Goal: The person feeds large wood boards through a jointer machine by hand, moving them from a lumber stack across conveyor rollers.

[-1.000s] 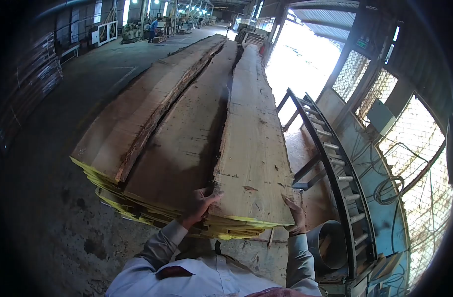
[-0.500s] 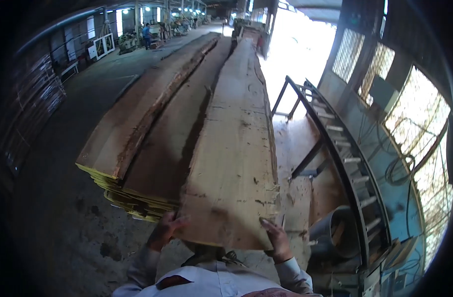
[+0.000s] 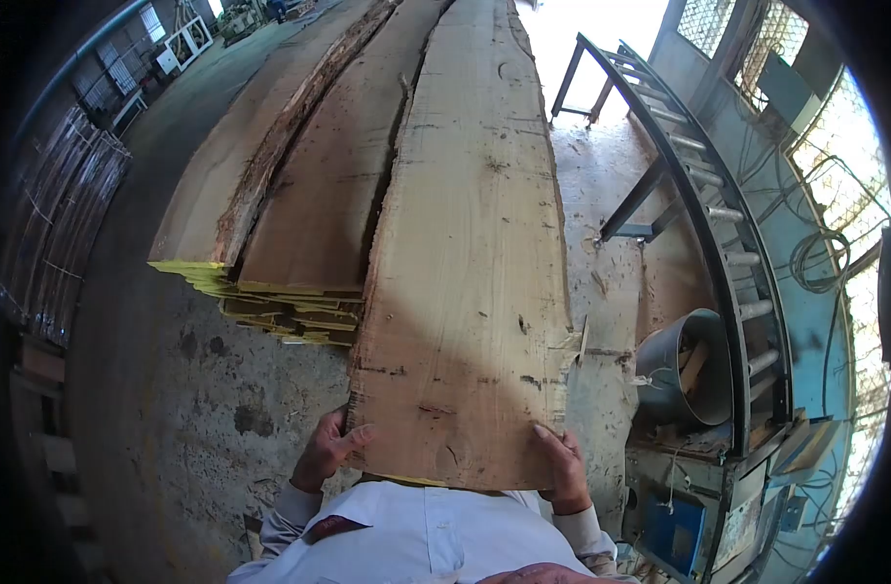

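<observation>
A long, wide live-edge wooden slab (image 3: 470,243) stretches away from my body, its near end just in front of my chest. My left hand (image 3: 327,450) grips the left edge near that end, thumb lying on top and the other fingers out of sight underneath. On the opposite edge my right hand (image 3: 562,462) holds the slab the same way. Dark cracks and marks show on the pale face, with rough bark along both sides. The far end runs out of the top of the view.
To the left lies a stack of slabs (image 3: 299,229) with yellow-painted ends. A roller conveyor (image 3: 703,185) on a black frame stands at right, beside a grey bucket (image 3: 650,365) holding wood scraps. Wrapped boards (image 3: 61,229) are at far left. Coiled cable (image 3: 820,261) hangs on the wall.
My view has tilted downward, so the far hall and the distant person have mostly left the top. Both hands keep hold of the slab, whose near end now sits closer to my body.
</observation>
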Demonstrator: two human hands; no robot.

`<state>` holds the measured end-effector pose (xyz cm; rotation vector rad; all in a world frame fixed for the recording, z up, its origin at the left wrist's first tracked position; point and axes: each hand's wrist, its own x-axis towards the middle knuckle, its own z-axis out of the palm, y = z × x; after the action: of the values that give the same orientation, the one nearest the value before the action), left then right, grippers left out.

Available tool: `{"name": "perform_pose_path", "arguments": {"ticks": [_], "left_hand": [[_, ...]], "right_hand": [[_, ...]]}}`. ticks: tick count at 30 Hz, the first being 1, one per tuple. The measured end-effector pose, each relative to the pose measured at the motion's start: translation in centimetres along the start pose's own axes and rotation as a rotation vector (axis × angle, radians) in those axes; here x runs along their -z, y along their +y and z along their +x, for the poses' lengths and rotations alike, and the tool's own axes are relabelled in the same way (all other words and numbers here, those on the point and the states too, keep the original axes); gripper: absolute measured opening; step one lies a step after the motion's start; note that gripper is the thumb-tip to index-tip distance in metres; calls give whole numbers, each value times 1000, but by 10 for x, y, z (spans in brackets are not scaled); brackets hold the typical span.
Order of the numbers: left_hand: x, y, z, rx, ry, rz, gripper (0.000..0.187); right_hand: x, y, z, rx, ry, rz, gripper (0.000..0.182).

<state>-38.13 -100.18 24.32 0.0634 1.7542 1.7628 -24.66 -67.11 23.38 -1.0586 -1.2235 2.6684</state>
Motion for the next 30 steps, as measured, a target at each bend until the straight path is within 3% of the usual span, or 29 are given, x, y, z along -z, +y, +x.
{"name": "perform_pose_path", "arguments": {"ticks": [4,7,9,11,14,17,18,21,23,26,29,30], "left_hand": [[9,-7,-5,94,-31,76,44],[22,-34,1,145,-60,-21,41],[18,-33,3,82,-111,-34,37],[13,-26,0,5,-126,-171,34],[19,-29,4,58,-207,-149,32],[14,-53,9,72,-165,-272,31],[18,-59,12,68,-176,-279,31],[22,-67,24,21,-329,-341,35],[19,-75,31,82,-366,-528,32],[13,-79,33,24,-308,-569,30],[14,-73,26,54,-334,-654,35],[14,-74,26,47,-335,-645,35]], "right_hand": [[1,9,-5,-2,-20,-65,37],[14,29,2,50,173,-189,38],[17,30,7,189,88,-172,40],[17,28,10,196,91,-195,44],[18,13,12,189,-49,-386,47],[-3,-12,0,200,-7,-681,40],[-5,-4,7,258,-26,-530,30],[16,17,37,395,-13,-524,23],[27,17,47,360,5,-591,31],[22,18,45,446,97,-694,38],[35,15,49,377,68,-729,37],[72,19,71,447,-71,-708,37]]}}
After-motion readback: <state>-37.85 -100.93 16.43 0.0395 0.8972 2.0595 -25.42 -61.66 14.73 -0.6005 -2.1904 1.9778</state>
